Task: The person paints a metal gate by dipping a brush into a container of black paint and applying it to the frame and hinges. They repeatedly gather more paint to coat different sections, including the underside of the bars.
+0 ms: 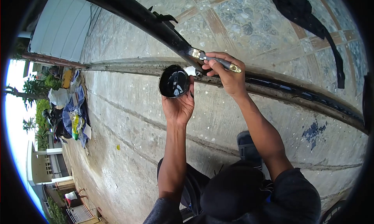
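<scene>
My left hand point(178, 105) grips the cup point(174, 82) from below. It looks light, but its black paint would slop if tipped. Just beside it, my right hand point(228, 74) pinches the brush point(213, 60) by its stiff, dry handle, bristles against the bar point(148, 19).

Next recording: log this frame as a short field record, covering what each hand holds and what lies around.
setting: outdoors, concrete ground beside a long black rail
left hand: holds a small round cup of glossy black paint
right hand: holds a paintbrush, bristles at the rail
nearby: blue stain on the concrete; heap of cloth and bags far left
</scene>
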A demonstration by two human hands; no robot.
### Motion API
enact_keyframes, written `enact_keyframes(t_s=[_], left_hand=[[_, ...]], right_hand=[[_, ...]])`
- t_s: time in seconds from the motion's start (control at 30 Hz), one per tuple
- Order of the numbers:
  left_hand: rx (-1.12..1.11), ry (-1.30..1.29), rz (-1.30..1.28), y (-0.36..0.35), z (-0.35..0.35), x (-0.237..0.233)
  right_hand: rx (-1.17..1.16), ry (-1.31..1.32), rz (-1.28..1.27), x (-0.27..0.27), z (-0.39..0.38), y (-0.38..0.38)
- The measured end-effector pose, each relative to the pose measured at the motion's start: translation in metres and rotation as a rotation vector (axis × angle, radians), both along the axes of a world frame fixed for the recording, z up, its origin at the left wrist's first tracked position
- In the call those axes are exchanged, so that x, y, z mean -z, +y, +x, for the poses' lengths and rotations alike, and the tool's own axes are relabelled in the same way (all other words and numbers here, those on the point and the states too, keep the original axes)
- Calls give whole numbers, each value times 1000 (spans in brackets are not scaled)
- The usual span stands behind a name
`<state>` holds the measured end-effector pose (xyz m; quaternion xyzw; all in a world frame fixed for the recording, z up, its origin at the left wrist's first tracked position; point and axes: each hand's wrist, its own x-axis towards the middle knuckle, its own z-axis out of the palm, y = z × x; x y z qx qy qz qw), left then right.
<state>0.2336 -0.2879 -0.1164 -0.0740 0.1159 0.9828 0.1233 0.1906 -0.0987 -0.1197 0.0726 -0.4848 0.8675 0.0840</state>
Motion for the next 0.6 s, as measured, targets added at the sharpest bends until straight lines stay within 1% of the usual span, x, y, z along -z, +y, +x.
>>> enact_keyframes(t_s=[0.07,0.1,0.2,0.23,0.33,0.37,0.4,0.47,0.5,0.6], left_hand=[[-14,-1,-13,-5,2,1],[-11,-3,-8,-7,4,2],[6,-20,8,-4,7,3],[6,-31,4,-3,8,2],[6,-21,3,-3,8,0],[7,-9,4,-4,8,-2],[6,-3,7,-6,8,-3],[14,2,17,-7,8,-2],[15,-3,23,-8,9,-2],[7,-12,18,-12,8,-2]], right_hand=[[61,-23,95,0,8,3],[132,-21,168,-1,8,2],[217,102,365,-26,-6,-6],[223,157,351,-39,-8,-8],[83,128,-8,-74,-1,1],[64,117,-104,-71,-3,4],[-4,55,-174,-63,-7,3],[-129,-76,-310,-32,-16,-2],[-157,-151,-310,-13,-20,-5],[-118,-186,-179,7,-19,9]])
